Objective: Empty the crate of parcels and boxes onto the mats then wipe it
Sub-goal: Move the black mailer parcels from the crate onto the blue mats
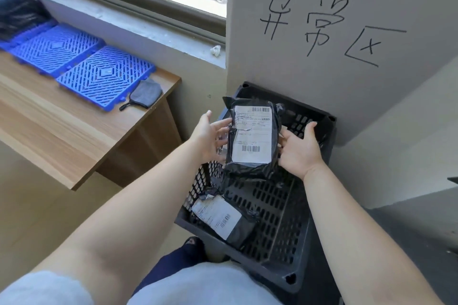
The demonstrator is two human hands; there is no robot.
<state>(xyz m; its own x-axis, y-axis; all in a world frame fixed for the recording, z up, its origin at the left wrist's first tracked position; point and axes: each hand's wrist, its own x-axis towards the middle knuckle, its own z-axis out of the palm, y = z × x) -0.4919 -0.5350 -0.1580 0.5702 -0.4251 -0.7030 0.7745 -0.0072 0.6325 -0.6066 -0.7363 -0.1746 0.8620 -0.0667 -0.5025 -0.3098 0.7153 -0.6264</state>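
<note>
1. A black plastic-wrapped parcel with a white barcode label (251, 136) is held up over the far half of the black perforated plastic crate (280, 220), label facing the camera.
2. The right hand (298, 150) cups the parcel's right edge at its 3 o'clock side, fingers going behind it and thumb raised beside it.
3. The left hand (210, 137) is spread wide at the parcel's 9 o'clock side, fingertips at its left edge; I cannot tell whether they actually touch it.
4. A second black plastic parcel with a white label (223, 218) lies on the crate floor in the near-left corner, at 7 o'clock from the held one.
5. The crate stands against a grey wall with black handwritten characters (329, 25).
6. At 10 o'clock from the crate, blue latticed plastic mats (81, 64) lie in a row on a wooden table (62, 131) under a window.
7. A grey cloth (145, 94) lies on the table, touching the nearest mat's corner.
</note>
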